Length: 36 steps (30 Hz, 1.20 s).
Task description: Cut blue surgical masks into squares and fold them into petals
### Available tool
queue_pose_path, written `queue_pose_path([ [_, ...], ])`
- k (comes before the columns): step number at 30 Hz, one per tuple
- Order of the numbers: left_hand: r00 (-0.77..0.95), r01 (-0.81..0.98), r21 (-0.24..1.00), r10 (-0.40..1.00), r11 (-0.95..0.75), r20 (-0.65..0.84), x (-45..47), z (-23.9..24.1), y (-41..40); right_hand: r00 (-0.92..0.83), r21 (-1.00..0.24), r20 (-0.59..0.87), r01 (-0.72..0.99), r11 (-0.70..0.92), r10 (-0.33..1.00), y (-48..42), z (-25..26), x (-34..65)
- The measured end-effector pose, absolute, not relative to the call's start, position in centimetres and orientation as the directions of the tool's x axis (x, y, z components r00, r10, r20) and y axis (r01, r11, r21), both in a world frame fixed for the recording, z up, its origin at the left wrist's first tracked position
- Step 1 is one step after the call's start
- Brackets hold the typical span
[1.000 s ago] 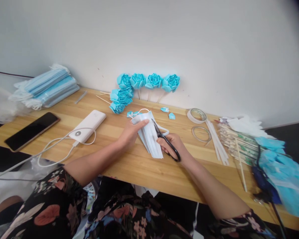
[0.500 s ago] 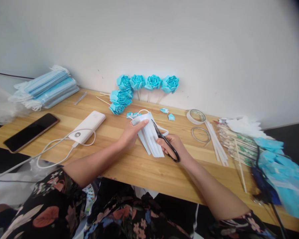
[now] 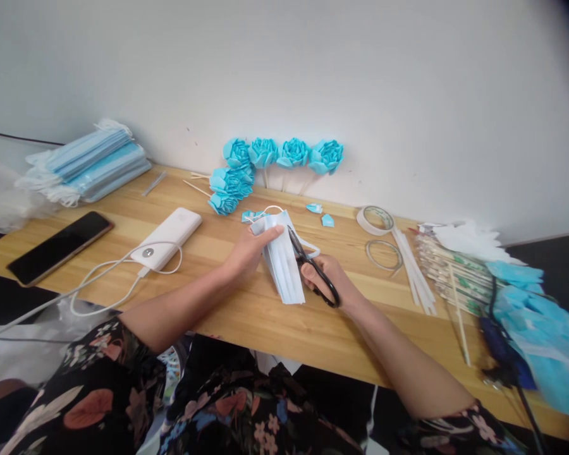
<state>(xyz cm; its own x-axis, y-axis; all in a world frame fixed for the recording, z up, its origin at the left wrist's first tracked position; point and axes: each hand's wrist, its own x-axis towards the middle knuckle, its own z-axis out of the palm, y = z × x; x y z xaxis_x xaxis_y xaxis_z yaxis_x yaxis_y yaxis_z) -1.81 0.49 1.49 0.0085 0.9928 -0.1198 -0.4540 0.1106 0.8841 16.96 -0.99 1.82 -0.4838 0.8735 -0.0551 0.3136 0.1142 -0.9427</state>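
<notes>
My left hand [image 3: 246, 256] pinches the upper end of a pale blue pleated face mask [image 3: 282, 262], held over the wooden table [image 3: 246, 316]. Black-handled scissors [image 3: 313, 268] are gripped in my right hand [image 3: 334, 281], with the blades against the mask's right edge near its white ear loop. Small blue cut scraps [image 3: 326, 220] lie just beyond the mask.
Blue mask roses on sticks [image 3: 284, 155] lean on the wall. A mask stack [image 3: 92, 161] sits far left, with a phone [image 3: 59, 246] and a white power bank [image 3: 168, 239] with its cable. Tape rolls [image 3: 374, 219], white strips, wrapped sticks [image 3: 448, 272] and blue and white cuttings lie at the right.
The mask's lower end has swung left and hangs more upright. The scissors have shifted slightly along its edge. Both hands stay in place.
</notes>
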Motion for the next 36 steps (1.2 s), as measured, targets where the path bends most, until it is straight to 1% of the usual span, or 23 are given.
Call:
queue_pose_path([
  [3, 0.024, -0.451, 0.884, 0.992, 0.121, -0.124, -1.82, 1.62, 0.41, -0.543, -0.922, 0.015, 0.317, 0.222, 0.839, -0.78, 2.09, 16.95],
  [6, 0.057, -0.413, 0.899, 0.989, 0.145, -0.134, -1.77, 1.68, 0.18, -0.561, -0.910, 0.019, 0.334, 0.247, 0.827, -0.67, 2.06, 16.94],
  [10, 0.083, -0.404, 0.900, 0.987, 0.162, -0.141, -1.47, 1.59, -0.13, -0.532, -0.903, 0.063, 0.331, 0.276, 0.844, -0.79, 1.74, 17.09],
  [14, 0.098, -0.418, 0.888, 0.982, 0.190, -0.164, -1.18, 1.43, -0.31, -0.517, -0.901, 0.052, 0.344, 0.263, 0.854, -0.97, 1.78, 17.20],
  [25, 0.119, -0.419, 0.886, 0.980, 0.197, -0.161, -1.07, 1.10, -0.32, -0.478, -0.921, 0.012, 0.337, 0.196, 0.878, -1.20, 1.94, 17.09],
  [36, 0.123, -0.430, 0.878, 0.977, 0.209, -0.173, -1.05, 1.26, -0.38, -0.450, -0.956, -0.008, 0.266, 0.126, 0.893, -1.27, 1.92, 16.96],
])
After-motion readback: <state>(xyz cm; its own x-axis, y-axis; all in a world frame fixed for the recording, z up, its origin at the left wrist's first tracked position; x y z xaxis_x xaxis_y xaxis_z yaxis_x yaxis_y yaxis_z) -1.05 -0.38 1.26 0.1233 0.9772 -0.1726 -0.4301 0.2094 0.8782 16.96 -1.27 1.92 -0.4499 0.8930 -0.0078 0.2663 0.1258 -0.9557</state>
